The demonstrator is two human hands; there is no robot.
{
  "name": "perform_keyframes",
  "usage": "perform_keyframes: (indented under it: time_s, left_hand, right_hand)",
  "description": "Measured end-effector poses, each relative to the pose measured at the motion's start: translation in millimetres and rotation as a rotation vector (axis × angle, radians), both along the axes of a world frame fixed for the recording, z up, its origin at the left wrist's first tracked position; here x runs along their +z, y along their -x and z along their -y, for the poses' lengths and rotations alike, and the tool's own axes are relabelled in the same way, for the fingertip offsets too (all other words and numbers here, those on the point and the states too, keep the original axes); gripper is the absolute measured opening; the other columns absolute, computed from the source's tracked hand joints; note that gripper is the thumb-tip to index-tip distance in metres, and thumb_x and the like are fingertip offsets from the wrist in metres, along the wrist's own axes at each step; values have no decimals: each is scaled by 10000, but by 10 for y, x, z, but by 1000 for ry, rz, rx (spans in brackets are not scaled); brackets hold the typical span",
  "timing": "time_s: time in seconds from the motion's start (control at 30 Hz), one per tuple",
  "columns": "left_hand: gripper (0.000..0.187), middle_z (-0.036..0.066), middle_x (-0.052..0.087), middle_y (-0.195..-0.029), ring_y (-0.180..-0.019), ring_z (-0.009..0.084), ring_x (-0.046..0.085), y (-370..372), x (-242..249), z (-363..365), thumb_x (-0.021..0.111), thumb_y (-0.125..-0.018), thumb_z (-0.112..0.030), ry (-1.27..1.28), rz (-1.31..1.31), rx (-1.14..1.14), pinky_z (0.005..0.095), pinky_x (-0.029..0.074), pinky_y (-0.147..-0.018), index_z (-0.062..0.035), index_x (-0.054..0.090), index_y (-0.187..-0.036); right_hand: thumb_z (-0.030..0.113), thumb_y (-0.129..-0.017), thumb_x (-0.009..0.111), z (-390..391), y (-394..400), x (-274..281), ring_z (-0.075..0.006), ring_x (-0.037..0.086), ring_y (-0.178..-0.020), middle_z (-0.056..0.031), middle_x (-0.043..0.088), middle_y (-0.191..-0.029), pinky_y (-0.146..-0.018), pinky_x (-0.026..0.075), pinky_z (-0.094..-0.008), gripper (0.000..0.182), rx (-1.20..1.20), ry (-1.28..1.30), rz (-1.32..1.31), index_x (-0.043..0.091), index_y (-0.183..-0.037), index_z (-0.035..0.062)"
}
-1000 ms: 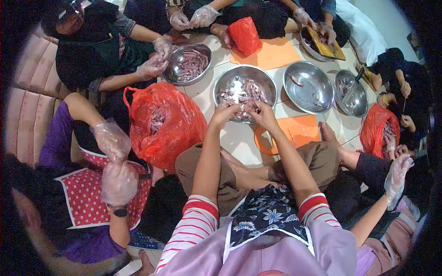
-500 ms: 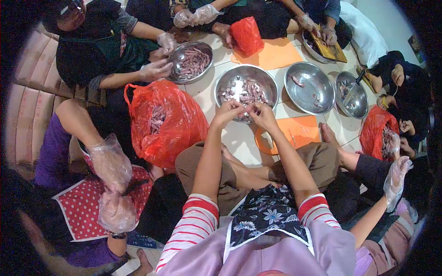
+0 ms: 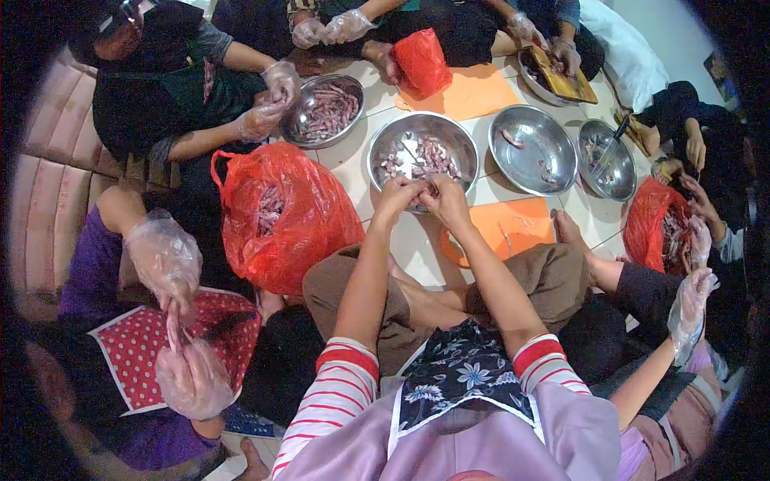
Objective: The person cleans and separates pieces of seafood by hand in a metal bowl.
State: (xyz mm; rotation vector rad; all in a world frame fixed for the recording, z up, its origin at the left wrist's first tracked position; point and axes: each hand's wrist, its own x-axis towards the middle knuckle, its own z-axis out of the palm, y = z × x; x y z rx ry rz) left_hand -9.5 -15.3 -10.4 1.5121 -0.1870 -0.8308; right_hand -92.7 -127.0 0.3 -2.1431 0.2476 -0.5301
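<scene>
Both of my hands meet over the near rim of a steel bowl, fingers curled in and pressed together. My left hand and my right hand pinch a small pinkish piece of meat between them, mostly hidden by the fingers. Neither hand wears a glove. Inside the bowl lie pinkish, finger-like meat pieces and some whitish bits. Just in front of my legs, beneath my right forearm, an orange cutting board lies on the tiles.
To the left stands a red plastic bag of similar pieces. Further steel bowls sit to the right and left, one holding a knife. Several co-workers sit around, most in clear gloves; one gloved hand is near my right arm.
My hands have come closer together, fingers more folded over the piece. At left, a co-worker's gloved hands have parted, with a thin pinkish strip between them. The view has shifted slightly.
</scene>
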Motion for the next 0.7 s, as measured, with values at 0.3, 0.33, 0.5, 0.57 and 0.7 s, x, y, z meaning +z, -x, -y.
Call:
perform_keyframes:
  time_s: [0.3,0.33,0.5,0.57,0.7]
  left_hand:
    - [158,24,529,-579,-489,91,477,-19,-119,36,621,-742,-171,-93,80,80,213,355,-449,-45,555,-674]
    - [157,26,529,-582,-481,93,476,-14,-107,49,618,-738,-168,-96,86,91,215,355,-444,-43,548,-673]
    - [153,28,530,-582,-469,95,481,-4,-148,81,611,-728,-159,-83,112,129,218,370,-437,-35,538,-675]
    - [159,36,537,-578,-481,95,498,-7,-155,86,619,-722,-158,-177,162,135,218,390,-440,-35,534,-668]
    - [171,45,548,-580,-491,101,513,43,-89,65,628,-718,-169,-162,213,130,223,406,-446,-36,535,-667]
  right_hand:
    - [131,-665,625,-24,-27,48,-337,573,-676,-198,573,-712,-608,441,-389,184,-99,85,-18,560,-747,-21]
    - [141,-666,628,-21,-28,77,-346,571,-680,-198,573,-714,-608,439,-395,191,-121,104,-36,556,-737,-21]
    - [167,-671,623,-67,23,226,-354,561,-660,-200,567,-698,-604,436,-401,205,-118,48,18,550,-722,-19]
    - [173,-673,621,-64,18,203,-354,558,-647,-199,565,-686,-599,436,-403,209,-121,60,60,550,-721,-18]
    - [171,-671,617,-50,18,157,-333,569,-626,-197,571,-680,-581,439,-396,203,-162,111,-38,561,-727,-16]
